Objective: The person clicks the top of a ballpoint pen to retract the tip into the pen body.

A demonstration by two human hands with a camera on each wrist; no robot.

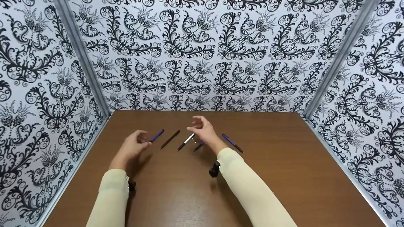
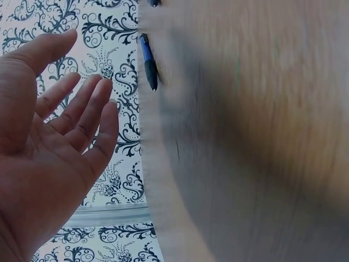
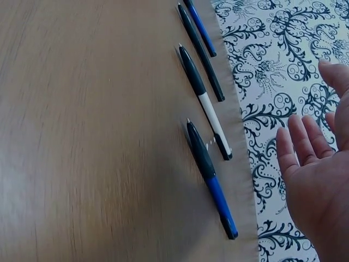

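Note:
Several pens lie spaced across the brown table. At the left is a blue pen (image 1: 157, 135), with my left hand (image 1: 131, 146) right beside it, its fingers loosely bent. The left wrist view has that hand (image 2: 65, 131) with nothing in its palm, and a blue pen (image 2: 148, 63) beyond the fingertips. A black pen (image 1: 169, 139) and a white pen with a black grip (image 1: 186, 142) lie in the middle. Over another blue pen (image 1: 198, 146), partly hidden, hovers my right hand (image 1: 203, 130), fingers relaxed. In the right wrist view that hand (image 3: 322, 164) holds nothing.
One more blue pen (image 1: 233, 143) slants on the table to the right of my right hand. Tiny shiny bits (image 3: 211, 143) lie between the white and blue pens. Black-and-white patterned walls (image 1: 202, 63) enclose the table (image 1: 176, 189) at the back and both sides.

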